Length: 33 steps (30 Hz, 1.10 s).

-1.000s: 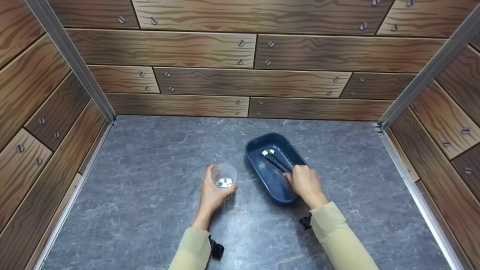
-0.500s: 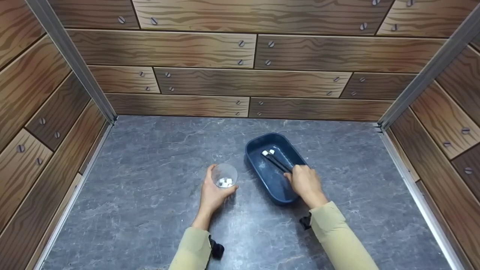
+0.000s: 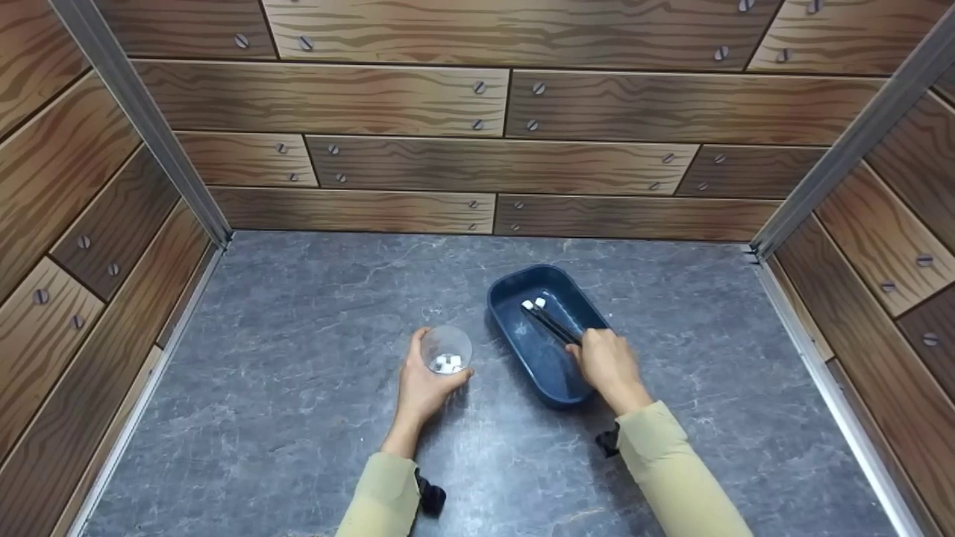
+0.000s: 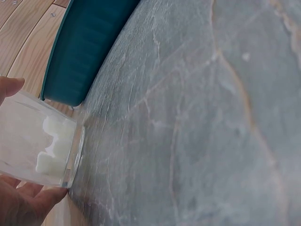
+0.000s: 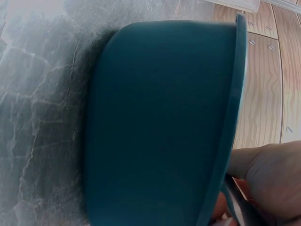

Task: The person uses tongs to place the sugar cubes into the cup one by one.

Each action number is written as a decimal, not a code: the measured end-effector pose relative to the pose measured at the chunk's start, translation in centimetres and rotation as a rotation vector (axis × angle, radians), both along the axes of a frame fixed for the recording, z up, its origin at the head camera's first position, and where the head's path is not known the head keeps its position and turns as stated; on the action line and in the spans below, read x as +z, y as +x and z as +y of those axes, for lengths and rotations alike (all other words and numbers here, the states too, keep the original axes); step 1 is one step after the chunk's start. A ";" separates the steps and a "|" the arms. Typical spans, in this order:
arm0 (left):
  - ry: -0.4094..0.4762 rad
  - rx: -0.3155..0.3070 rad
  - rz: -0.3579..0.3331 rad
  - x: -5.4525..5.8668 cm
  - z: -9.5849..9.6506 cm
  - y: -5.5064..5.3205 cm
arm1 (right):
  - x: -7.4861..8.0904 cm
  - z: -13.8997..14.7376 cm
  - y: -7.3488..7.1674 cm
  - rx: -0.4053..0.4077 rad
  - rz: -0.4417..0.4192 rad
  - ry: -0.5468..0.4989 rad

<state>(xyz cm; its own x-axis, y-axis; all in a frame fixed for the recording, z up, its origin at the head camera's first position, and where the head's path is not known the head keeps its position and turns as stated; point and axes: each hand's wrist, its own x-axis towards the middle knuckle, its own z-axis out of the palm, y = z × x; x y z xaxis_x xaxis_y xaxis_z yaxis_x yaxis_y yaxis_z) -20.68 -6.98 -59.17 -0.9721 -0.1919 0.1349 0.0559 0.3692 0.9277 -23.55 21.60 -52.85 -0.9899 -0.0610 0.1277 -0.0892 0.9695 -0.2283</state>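
Note:
My left hand (image 3: 425,386) holds a clear plastic cup (image 3: 446,338), fingers on one side and thumb on the other. Several white cubes (image 4: 59,146) lie at the cup's bottom, seen through its wall in the left wrist view. Over the near right rim of a dark blue oblong tray (image 3: 550,384), my right hand (image 3: 610,365) grips slender black tongs (image 3: 556,327). Their tips are close together at one white cube (image 3: 527,304); whether they pinch it is too small to tell. A second white cube (image 3: 540,302) sits just beside it. The tray's wall hides the tips from the right wrist view.
Cup and tray stand a short way apart on a grey marbled surface (image 3: 321,298). Wood-patterned panels (image 3: 418,160) close off the back and both sides, with metal strips (image 3: 821,365) along the edges.
The tong tips have drawn closer together at the left cube, and the tongs' arms now lie nearer each other. Both hands and the cup have stayed in place.

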 end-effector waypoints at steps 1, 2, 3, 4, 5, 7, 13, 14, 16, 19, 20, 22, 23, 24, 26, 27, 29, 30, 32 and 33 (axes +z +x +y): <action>0.000 0.000 0.000 0.0 0.0 0.0 | 0.0 0.0 0.0 0.001 0.004 0.000; 0.002 -0.001 0.000 0.0 0.0 0.0 | 0.0 0.0 0.1 0.001 0.008 -0.001; 0.006 -0.002 -0.001 0.0 0.0 0.0 | 0.0 0.0 0.1 0.002 0.011 -0.002; 0.009 -0.003 -0.001 0.0 0.0 0.0 | 0.0 0.0 0.2 0.002 0.016 -0.002; 0.011 -0.004 0.001 0.0 0.0 0.0 | 0.0 0.0 0.2 0.003 0.021 -0.002; 0.017 -0.007 0.005 0.0 0.0 0.0 | 0.0 0.0 0.3 0.003 0.028 -0.005; 0.025 -0.001 0.009 -0.1 -0.1 0.0 | 0.2 -0.1 0.7 0.003 0.037 -0.020; 0.024 0.001 0.009 -0.1 -0.1 0.0 | 0.2 -0.1 0.8 0.003 0.039 -0.020; 0.023 0.002 0.013 -0.1 0.0 0.0 | 0.3 -0.1 1.0 0.010 0.050 -0.019; 0.016 0.004 0.013 -0.1 0.0 0.0 | 0.4 -0.1 1.3 0.026 0.075 -0.025; 0.013 0.005 0.012 -0.1 0.0 0.0 | 0.5 -0.1 1.4 0.031 0.083 -0.028; 0.007 0.006 0.010 0.0 0.0 0.1 | 0.6 0.0 1.6 0.041 0.099 -0.039; 0.004 0.007 0.008 0.0 0.0 0.1 | 0.7 0.0 1.7 0.046 0.105 -0.046; 0.002 0.006 0.007 0.0 0.0 0.1 | 0.8 0.0 1.8 0.050 0.110 -0.054; 0.000 0.006 0.005 0.0 0.0 0.1 | 0.9 0.1 2.1 0.060 0.123 -0.065; -0.001 0.006 0.004 0.0 0.0 0.1 | 1.0 0.1 2.2 0.064 0.128 -0.071; -0.001 0.005 0.005 0.0 0.0 0.1 | 1.1 0.2 2.5 0.073 0.137 -0.083; 0.000 0.004 0.007 0.0 0.0 0.0 | 1.2 0.3 2.6 0.078 0.140 -0.089; -0.001 0.005 0.011 0.0 0.0 0.0 | 1.4 0.4 2.8 0.089 0.143 -0.100; -0.001 0.005 0.012 0.0 0.0 0.0 | 1.5 0.4 3.0 0.094 0.145 -0.106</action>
<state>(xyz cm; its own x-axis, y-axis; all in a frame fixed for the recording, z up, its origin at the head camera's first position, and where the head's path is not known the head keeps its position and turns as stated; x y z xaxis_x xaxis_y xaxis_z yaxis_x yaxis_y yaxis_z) -20.69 -6.98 -59.21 -0.9694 -0.1969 0.1469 0.0653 0.3701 0.9267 -20.58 22.03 -51.37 -0.9513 -0.1312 0.2789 -0.2178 0.9263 -0.3073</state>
